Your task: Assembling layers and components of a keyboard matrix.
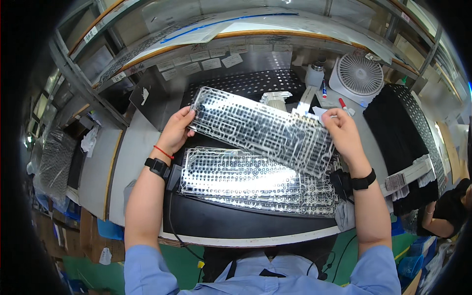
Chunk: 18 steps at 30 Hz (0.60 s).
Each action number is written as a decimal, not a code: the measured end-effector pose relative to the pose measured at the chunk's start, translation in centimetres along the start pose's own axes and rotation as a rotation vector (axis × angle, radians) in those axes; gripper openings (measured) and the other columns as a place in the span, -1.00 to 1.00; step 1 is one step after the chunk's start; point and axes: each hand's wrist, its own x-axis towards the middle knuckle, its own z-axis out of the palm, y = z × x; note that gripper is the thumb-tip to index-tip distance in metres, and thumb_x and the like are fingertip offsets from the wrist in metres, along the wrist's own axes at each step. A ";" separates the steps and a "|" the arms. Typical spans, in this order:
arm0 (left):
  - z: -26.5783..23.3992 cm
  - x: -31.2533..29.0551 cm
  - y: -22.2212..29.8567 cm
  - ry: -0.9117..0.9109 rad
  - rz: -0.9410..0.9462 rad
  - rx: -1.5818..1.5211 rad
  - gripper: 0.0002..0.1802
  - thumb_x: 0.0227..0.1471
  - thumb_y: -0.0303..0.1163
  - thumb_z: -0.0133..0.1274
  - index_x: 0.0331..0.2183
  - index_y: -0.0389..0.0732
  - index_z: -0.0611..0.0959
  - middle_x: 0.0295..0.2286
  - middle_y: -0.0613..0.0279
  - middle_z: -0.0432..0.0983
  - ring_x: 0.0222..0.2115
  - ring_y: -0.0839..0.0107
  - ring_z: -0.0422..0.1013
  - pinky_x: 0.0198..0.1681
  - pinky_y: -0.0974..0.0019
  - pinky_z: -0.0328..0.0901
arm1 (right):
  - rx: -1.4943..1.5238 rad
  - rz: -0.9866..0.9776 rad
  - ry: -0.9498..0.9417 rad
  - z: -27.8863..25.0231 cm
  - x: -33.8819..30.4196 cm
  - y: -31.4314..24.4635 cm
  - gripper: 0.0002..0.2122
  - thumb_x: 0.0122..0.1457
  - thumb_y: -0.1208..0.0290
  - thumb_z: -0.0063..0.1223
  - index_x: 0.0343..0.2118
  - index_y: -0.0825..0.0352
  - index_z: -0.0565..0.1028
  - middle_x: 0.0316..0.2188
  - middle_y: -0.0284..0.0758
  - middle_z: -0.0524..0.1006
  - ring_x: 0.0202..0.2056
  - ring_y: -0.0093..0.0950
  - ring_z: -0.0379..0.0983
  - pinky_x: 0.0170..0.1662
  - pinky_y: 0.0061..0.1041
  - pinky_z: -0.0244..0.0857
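Note:
Between my two hands I hold up a clear keyboard membrane sheet, printed with silvery circuit traces and tilted down to the right. My left hand pinches its left end. At the other end my right hand grips the upper right corner, fingers curled over the edge. Below it, a stack of similar membrane sheets lies on the black work mat, shining under the light. The raised sheet overlaps the back right part of that stack. Dark bands with small devices sit on both my wrists.
A white fan stands at the back right, near a bottle and markers. Black cloth-like sheets and bundled strips lie at right. A shelf spans the back. Another person is at the far right.

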 end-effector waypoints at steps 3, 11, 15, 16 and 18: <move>0.0 0.2 -0.1 0.063 0.022 -0.059 -0.80 0.23 -0.29 -0.11 -0.20 -0.17 0.52 -0.43 0.48 0.48 -0.53 0.75 0.32 -0.56 0.63 0.23 | 0.174 0.012 0.042 0.3 0.1 -0.2 -0.87 0.22 0.36 0.04 -0.34 0.32 0.44 -0.63 -0.58 0.39 -0.59 -0.81 0.19 -0.48 -0.73 0.08; -0.1 0.4 -0.3 0.125 0.012 0.026 -0.82 0.23 -0.29 -0.10 -0.21 -0.16 0.50 -0.44 0.47 0.46 -0.58 0.72 0.32 -0.52 0.61 0.26 | 0.168 0.021 0.128 0.1 0.0 -0.8 -0.86 0.24 0.35 0.00 -0.29 0.31 0.46 -0.56 -0.57 0.45 -0.56 -0.80 0.24 -0.46 -0.74 0.11; -0.4 0.5 -0.5 0.119 0.054 -0.018 -0.81 0.22 -0.30 -0.09 -0.18 -0.14 0.50 -0.43 0.48 0.45 -0.54 0.73 0.31 -0.52 0.60 0.25 | 0.214 0.011 0.131 0.2 0.1 -0.7 -0.84 0.26 0.32 -0.03 -0.30 0.31 0.46 -0.56 -0.57 0.46 -0.56 -0.80 0.24 -0.46 -0.74 0.10; -0.6 0.5 -0.6 0.126 0.075 -0.047 -0.81 0.23 -0.29 -0.09 -0.17 -0.14 0.50 -0.43 0.48 0.45 -0.53 0.73 0.31 -0.53 0.59 0.24 | 0.212 0.010 0.131 0.2 0.1 -0.8 -0.84 0.26 0.32 -0.03 -0.30 0.31 0.46 -0.56 -0.57 0.46 -0.56 -0.80 0.24 -0.46 -0.74 0.10; -0.7 0.5 -0.6 0.125 0.075 -0.052 -0.81 0.22 -0.29 -0.09 -0.17 -0.13 0.51 -0.42 0.49 0.46 -0.52 0.74 0.31 -0.53 0.59 0.23 | 0.185 0.040 0.047 0.2 0.0 -0.8 -0.83 0.27 0.30 -0.05 -0.33 0.30 0.48 -0.56 -0.58 0.46 -0.56 -0.81 0.24 -0.47 -0.74 0.10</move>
